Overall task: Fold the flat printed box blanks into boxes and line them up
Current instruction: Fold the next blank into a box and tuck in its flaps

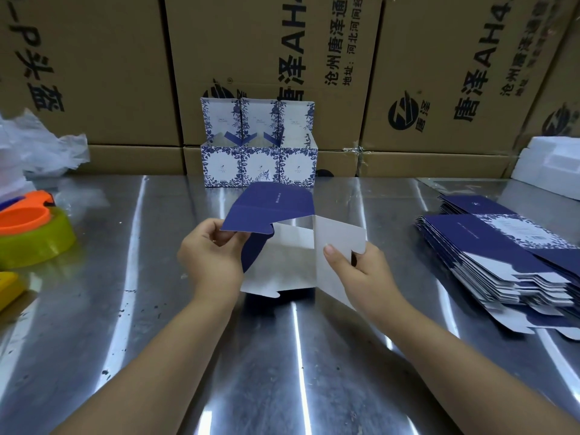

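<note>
Three folded boxes (259,166) lined up at the rear of the surface (157,277); fourth blank (282,246) half-formed, pinched by left hand (210,252) and right hand (361,265); stack of flat blanks (502,262) remaining at right.

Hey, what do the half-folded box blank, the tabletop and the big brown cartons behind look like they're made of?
Half-folded blank: thin paperboard, it seems; navy print outside, plain matte white inside, bending along crisp creases.
Tabletop: probably stainless steel sheet; brushed, with streaky mirror-like reflections and small dark specks.
Brown cartons: likely corrugated cardboard; dull kraft brown with black printing.
</note>
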